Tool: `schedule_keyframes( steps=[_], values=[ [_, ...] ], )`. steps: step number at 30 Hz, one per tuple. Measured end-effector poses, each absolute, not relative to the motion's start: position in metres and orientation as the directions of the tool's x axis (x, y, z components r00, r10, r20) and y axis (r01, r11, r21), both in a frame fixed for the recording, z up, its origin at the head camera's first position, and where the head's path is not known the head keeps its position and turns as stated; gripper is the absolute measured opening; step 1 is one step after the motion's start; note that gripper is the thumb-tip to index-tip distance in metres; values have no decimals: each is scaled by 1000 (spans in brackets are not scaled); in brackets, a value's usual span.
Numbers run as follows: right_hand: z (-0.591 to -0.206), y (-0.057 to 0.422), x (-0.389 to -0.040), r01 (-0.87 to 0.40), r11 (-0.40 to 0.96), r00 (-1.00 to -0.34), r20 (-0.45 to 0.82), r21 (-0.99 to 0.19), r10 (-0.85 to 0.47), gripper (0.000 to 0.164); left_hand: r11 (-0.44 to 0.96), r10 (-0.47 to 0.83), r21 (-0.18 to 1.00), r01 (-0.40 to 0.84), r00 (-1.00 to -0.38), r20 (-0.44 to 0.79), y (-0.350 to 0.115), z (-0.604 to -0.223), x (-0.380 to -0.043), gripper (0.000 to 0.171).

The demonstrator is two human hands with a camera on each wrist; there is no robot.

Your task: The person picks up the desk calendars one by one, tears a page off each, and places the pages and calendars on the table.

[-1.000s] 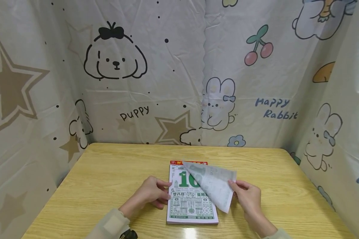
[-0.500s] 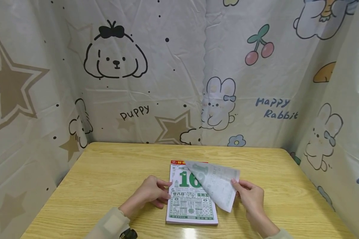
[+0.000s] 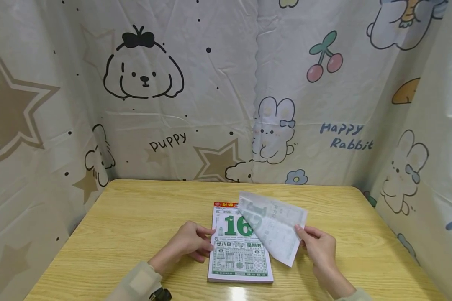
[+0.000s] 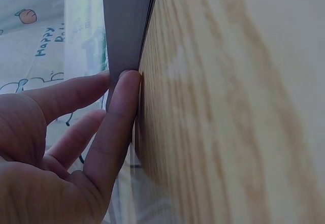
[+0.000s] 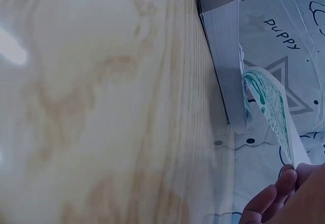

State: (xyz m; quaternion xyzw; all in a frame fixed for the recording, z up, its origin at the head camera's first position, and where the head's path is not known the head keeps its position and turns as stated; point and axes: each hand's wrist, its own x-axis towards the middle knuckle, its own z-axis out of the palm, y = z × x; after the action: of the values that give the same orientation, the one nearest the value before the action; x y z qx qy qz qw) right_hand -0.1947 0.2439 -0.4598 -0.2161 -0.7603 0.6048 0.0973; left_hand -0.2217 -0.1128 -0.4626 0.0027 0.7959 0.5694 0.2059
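Observation:
A thick tear-off calendar (image 3: 235, 263) lies on the table with a large green 16 and a red strip (image 3: 223, 205) at its top. My right hand (image 3: 320, 246) pinches the edge of its loose top page (image 3: 276, 225) between thumb and fingers. The page slants over the pad's right side, pale back up; its upper corner rises above the red strip. In the right wrist view the page (image 5: 271, 99) curves away from the pad's side, its green print showing. My left hand (image 3: 192, 240) touches the pad's left edge; in the left wrist view the fingertips press that side (image 4: 124, 36).
The pad stands on a pale wooden table (image 3: 143, 209). A printed cloth curtain (image 3: 211, 104) with puppies, rabbits and stars surrounds the table at the back and both sides. A dark watch (image 3: 160, 294) shows near the left sleeve.
My right hand has moved to the right with the page. The page's upper corner has swung right and up, uncovering more of the 16. My left hand keeps its place.

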Motion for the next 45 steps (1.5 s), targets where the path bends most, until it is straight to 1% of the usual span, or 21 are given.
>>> schedule_keyframes(
  steps=[4,12,21,30,37,45],
  values=[
    [-460,245,-195,212,177,-885,-112,-961,452,40,351,241,909,-225,-916,-320,-112,-463,-222,52],
    [-459,248,-195,188,165,-876,-90,-968,473,36,338,248,915,-219,-918,-311,-114,-465,-221,51],
    [-459,251,-196,192,143,-872,-102,-971,479,37,327,252,920,-216,-918,-305,-115,-465,-221,51],
    [-456,252,-199,200,152,-877,-108,-968,468,39,299,270,930,-213,-916,-296,-114,-463,-218,52],
    [-456,254,-199,201,141,-877,-113,-969,468,39,311,276,931,-190,-920,-279,-112,-463,-215,52],
    [-458,256,-198,194,141,-876,-107,-971,471,39,293,274,933,-209,-917,-291,-112,-465,-215,53]
  ],
)
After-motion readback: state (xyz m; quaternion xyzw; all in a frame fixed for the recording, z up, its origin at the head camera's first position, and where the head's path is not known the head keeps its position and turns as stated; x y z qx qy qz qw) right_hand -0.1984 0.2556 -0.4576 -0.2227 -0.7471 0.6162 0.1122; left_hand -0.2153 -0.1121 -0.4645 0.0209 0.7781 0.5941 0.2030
